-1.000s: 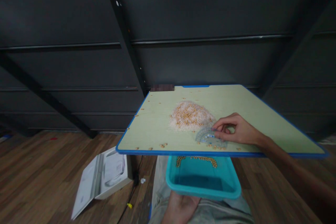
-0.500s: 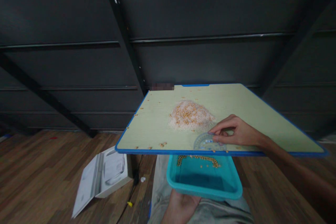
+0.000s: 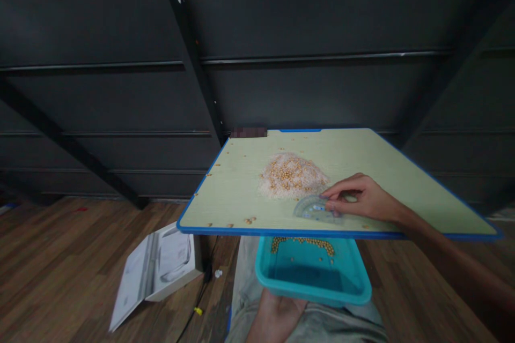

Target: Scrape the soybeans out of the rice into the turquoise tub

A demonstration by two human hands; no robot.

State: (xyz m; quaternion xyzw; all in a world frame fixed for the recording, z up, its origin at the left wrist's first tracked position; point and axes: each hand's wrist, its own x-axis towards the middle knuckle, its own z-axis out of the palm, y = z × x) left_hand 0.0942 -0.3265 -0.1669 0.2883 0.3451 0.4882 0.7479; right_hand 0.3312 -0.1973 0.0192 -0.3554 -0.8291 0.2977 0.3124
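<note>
Protractor (image 3: 316,209) back under right hand (image 3: 362,199)

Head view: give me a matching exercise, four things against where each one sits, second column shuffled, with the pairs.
Things:
1. protractor
2. tray
3. pile of rice and beans
4. open box

Places:
A. on the wooden floor, left of the table
B. mid-table, beyond the right hand
C. under the right hand's fingertips, near the table's front edge
D. below the table's front edge, held from beneath by the left hand

Pairs: 1-C, 2-D, 3-B, 4-A
</note>
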